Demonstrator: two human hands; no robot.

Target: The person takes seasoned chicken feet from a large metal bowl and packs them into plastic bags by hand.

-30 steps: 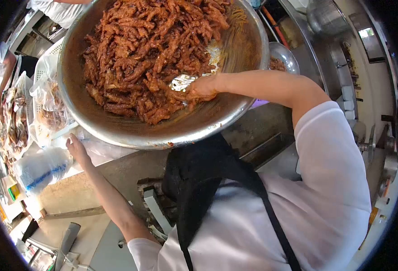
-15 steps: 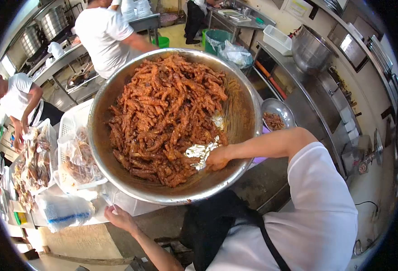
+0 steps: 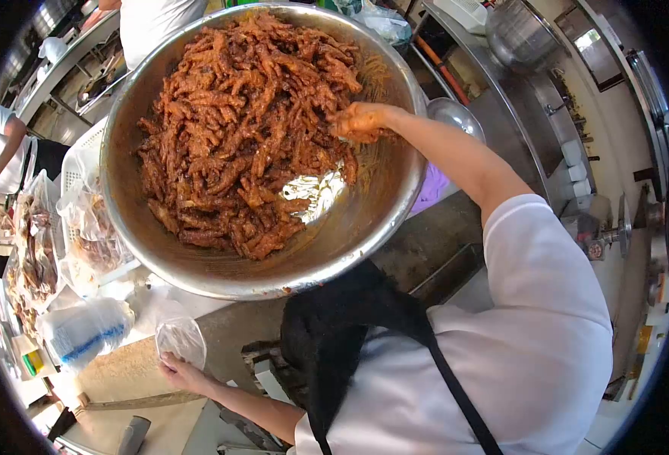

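Observation:
A big steel bowl (image 3: 243,287) holds a heap of chicken feet (image 3: 236,114) coated in red-brown sauce. My right hand (image 3: 366,121), stained with sauce, is at the right side of the heap with its fingers curled on chicken feet; the fingertips blend into the food. Below the hand, bare shiny metal of the bowl shows. Under the bowl's lower left rim, my left hand (image 3: 179,373) pinches the lip of a clear plastic bag (image 3: 181,341), whose mouth is spread into a round opening.
A packet of plastic bags with a blue stripe (image 3: 88,330) lies at left. Behind it stand bagged meat in a white basket (image 3: 95,235) and more dark meat (image 3: 35,250). A co-worker (image 3: 4,152) stands far left. A smaller metal bowl (image 3: 456,117) and a purple cloth (image 3: 431,188) are at right.
My right hand has moved up from the bowl's lower right to the heap's right side. The bag at my left hand now shows a round open mouth. The view has shifted.

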